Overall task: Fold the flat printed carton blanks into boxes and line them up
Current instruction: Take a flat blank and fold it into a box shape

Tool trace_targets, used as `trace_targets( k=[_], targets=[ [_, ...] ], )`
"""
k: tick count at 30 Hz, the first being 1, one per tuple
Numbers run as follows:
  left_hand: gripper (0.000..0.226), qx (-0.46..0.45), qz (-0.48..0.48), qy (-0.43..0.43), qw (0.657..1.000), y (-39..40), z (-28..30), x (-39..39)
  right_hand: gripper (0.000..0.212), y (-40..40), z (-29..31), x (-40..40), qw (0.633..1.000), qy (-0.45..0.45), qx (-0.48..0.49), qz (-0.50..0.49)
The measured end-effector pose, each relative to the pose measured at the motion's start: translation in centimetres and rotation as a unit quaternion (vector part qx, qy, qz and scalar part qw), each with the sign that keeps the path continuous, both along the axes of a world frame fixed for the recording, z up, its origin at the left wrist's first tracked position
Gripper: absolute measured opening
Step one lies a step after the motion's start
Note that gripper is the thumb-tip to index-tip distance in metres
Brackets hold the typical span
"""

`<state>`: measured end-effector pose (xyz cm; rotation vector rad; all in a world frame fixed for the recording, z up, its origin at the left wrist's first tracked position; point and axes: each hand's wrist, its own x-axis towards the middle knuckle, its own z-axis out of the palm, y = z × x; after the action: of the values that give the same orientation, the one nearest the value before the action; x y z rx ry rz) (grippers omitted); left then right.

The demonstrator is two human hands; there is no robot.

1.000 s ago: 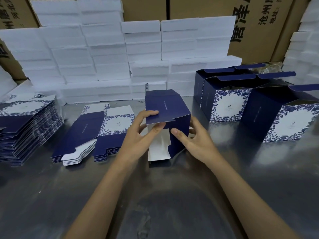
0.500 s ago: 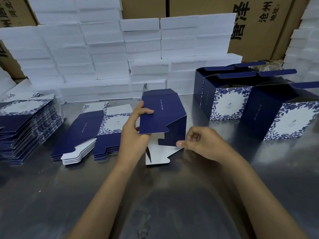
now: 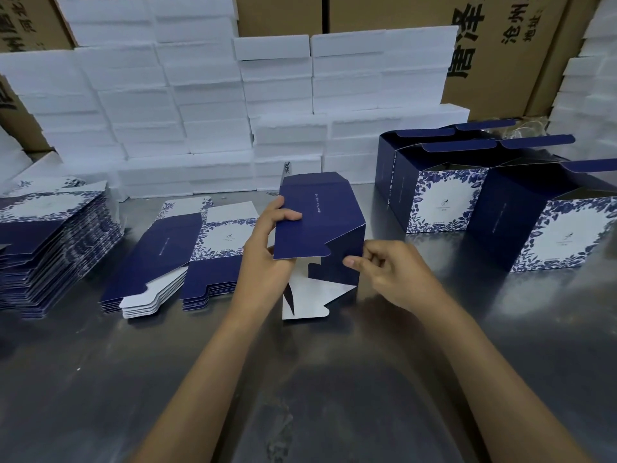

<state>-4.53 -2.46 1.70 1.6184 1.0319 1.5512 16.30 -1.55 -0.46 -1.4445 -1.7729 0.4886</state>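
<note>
Head view looks down on a metal surface [image 3: 300,379] where one carton [image 3: 322,228] is mid-fold, just in front of the person and between both hands. Left hand [image 3: 267,252] grips the carton's near-left edge, thumb on the blue top panel and the other fingers curled beneath it. Right hand [image 3: 390,275] sits just beside the carton's right wall with its fingers curled; they appear to pinch the wall's edge or a flap there, though the contact itself is too small to make out. A white-lined bottom flap [image 3: 310,299] lies splayed on the surface toward the person, not yet tucked, so the base looks unclosed.

Done so far, as I judge it: three boxes [image 3: 444,208] stand upright in a close row at the right, tops open, flaps raised. A fourth may hide behind them; I cannot tell.

Much remains. A small stack of blanks [image 3: 173,259] lies just left of the left hand, and a far taller stack [image 3: 50,238] sits at the left edge. Closing this carton's base and setting it beside the row would be the step in hand, and the work seems at an early stage.

White foam blocks [image 3: 217,111] and brown shipping cartons [image 3: 500,45] fill the back.
</note>
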Motion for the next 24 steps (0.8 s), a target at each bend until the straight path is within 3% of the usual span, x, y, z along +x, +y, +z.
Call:
trace_targets(
  k=[5,11,14,19,24],
  targets=[
    [0.040,-0.005,-0.004,0.009,1.000,0.1,0.0,0.0,0.050,-0.5,0.3,-0.1,1.000,-0.009,-0.009,-0.007],
    [0.042,-0.004,-0.006,0.007,1.000,0.2,-0.1,-0.1,0.050,-0.7,1.1,-0.6,0.998,-0.006,0.059,-0.007],
    [0.041,-0.004,-0.008,0.006,1.000,0.2,0.0,-0.1,0.046,-1.0,1.4,-0.4,0.999,0.005,0.033,-0.009],
    [0.044,-0.019,-0.012,0.015,1.000,-0.1,0.4,0.1,0.012,-1.6,3.0,-1.1,0.977,0.194,0.079,-0.033],
    [0.058,-0.047,-0.066,0.050,0.995,-0.6,0.7,0.1,0.040,-2.6,2.8,-2.4,0.990,0.126,0.068,0.008]
  ],
)
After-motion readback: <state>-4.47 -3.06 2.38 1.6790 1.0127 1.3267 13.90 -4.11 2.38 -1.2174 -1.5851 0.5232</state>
